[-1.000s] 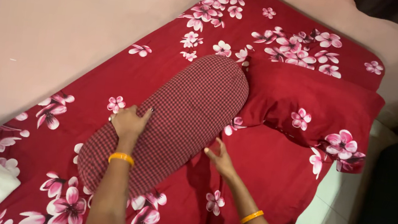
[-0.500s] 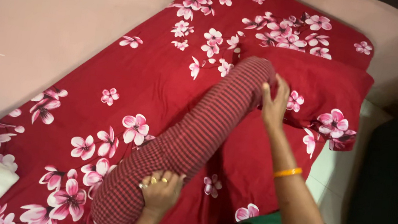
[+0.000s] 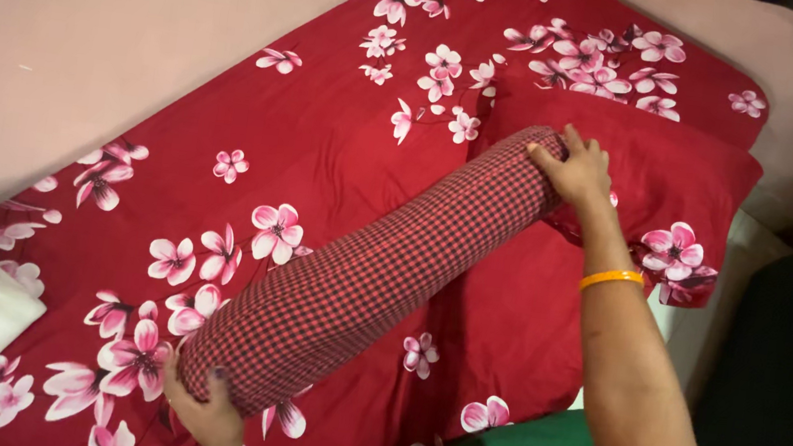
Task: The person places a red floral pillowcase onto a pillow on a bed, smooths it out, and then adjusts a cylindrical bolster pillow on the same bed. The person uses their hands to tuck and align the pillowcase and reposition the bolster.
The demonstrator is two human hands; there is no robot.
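Now — both hands grip checked bolster (image 3: 370,275) ends | left hand (image 3: 204,413) | right hand (image 3: 579,173)

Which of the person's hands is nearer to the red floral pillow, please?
Right. The right hand grips the checked bolster's far end, against the red floral pillow; the left hand holds the near end.

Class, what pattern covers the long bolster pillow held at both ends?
The long bolster pillow has a small red-and-black check, clearest in the head view.

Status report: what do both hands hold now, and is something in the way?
Left hand grips near end of checked bolster. Right hand grips far end. Bolster lies diagonal on floral bedsheet, far end against red pillow.
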